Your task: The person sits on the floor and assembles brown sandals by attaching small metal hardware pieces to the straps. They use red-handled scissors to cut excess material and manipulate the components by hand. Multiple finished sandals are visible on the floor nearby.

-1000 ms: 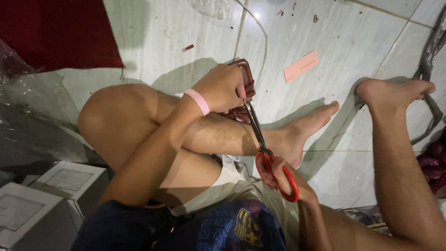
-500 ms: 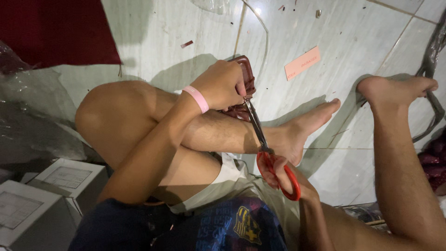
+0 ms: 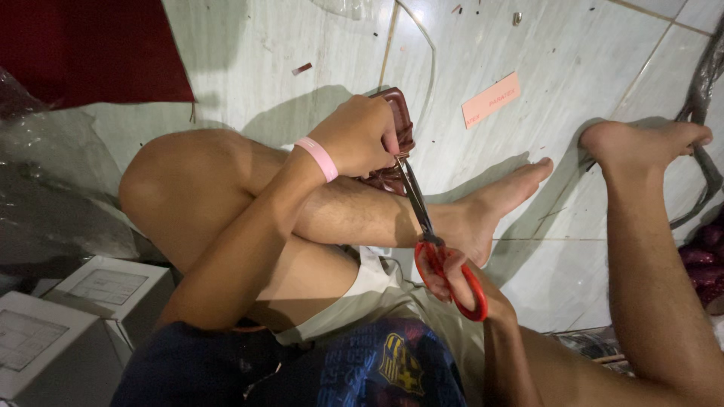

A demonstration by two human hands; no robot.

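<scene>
The left hand [image 3: 362, 136] clamps a dark red leather piece [image 3: 396, 143] above the bent leg, over the floor. The right hand's [image 3: 460, 283] fingers grip red-handled scissors [image 3: 434, 241]; a slipping blade could nick the shin [image 3: 354, 218] just beneath.

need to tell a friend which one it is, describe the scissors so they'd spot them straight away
Start at the bent bare leg lying across the tiled floor. Just past its shin, the right hand grips the scissors, blades pointing up to a dark red piece held by the left hand. Their bright red loop handles stand out.
</scene>
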